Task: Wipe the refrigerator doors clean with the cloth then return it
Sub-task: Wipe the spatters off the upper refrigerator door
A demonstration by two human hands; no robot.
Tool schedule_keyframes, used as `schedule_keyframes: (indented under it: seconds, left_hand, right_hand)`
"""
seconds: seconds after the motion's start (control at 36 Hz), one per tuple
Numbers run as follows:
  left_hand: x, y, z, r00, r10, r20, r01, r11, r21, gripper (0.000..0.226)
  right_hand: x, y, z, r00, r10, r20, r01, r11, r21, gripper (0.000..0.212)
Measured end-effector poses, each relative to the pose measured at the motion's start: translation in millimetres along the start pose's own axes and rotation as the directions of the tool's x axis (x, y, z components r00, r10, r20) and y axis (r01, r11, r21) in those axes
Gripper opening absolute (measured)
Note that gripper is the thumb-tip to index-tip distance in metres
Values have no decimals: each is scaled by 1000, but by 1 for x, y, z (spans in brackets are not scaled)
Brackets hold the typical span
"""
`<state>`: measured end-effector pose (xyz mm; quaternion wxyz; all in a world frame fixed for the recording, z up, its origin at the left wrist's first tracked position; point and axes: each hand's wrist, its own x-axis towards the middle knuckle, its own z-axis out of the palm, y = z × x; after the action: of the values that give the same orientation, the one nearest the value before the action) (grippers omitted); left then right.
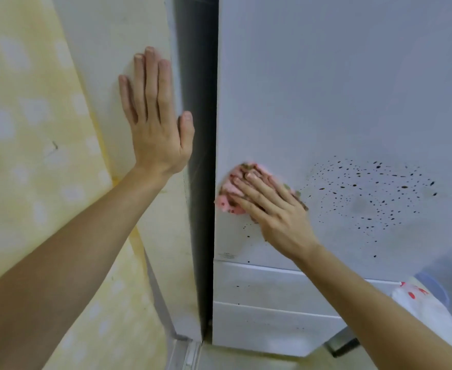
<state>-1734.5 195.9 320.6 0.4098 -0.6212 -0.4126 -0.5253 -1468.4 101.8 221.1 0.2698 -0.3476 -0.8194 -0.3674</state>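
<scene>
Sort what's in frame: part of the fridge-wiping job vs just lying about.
In the job: pink cloth; right hand pressing it flat on the grey refrigerator door; dark spots on that door; left hand flat on the white panel left of the gap.
Lying about: white bag with red print; bluish tub behind it; yellow patterned wall.

Bare forearms, short fingernails
</scene>
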Motion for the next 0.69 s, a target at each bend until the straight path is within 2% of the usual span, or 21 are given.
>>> schedule_keyframes:
  seconds: [0.06, 0.17, 0.25, 0.31, 0.39, 0.47, 0.53, 0.58, 0.69]
  left_hand:
    - [-2, 4, 0, 1000, -13, 1, 13, 1000, -8, 62]
    - [0, 8, 0, 999, -36, -10, 36, 999, -4, 63]
    - [1, 7, -2, 999, -35, 0, 35, 999, -8, 63]
    - [1, 8, -3, 999, -34, 11, 34, 999, -18, 63]
    - [1, 10, -4, 999, -37, 12, 37, 999, -39, 63]
    - [2, 10, -6, 999, -47, 14, 48, 997, -54, 62]
    - [2, 10, -8, 998, -53, 28, 55, 996, -70, 61]
    - [3, 12, -10, 997, -64, 41, 68, 994, -88, 61]
    - [6, 25, -15, 991, -119, 58, 127, 980, -155, 60]
  right_hand:
    - [17, 12, -12, 990, 89, -111, -89, 996, 3, 67]
    - [65, 23, -25, 917, 268, -295, -267, 963, 44, 63]
    - [86, 7, -21, 861, 367, -352, -355, 929, 103, 56]
    - [84, -6, -13, 851, 389, -352, -371, 921, 121, 55]
    - [59, -20, 1, 917, 294, -270, -265, 954, 138, 55]
    - [16, -24, 13, 994, 73, -82, -60, 986, 153, 64]
    - [-4, -21, 14, 999, -24, 26, 20, 990, 140, 73]
    - [-11, -14, 10, 994, -72, 79, 60, 987, 151, 74]
    - [-3, 5, -11, 993, -92, 80, 79, 985, 153, 67]
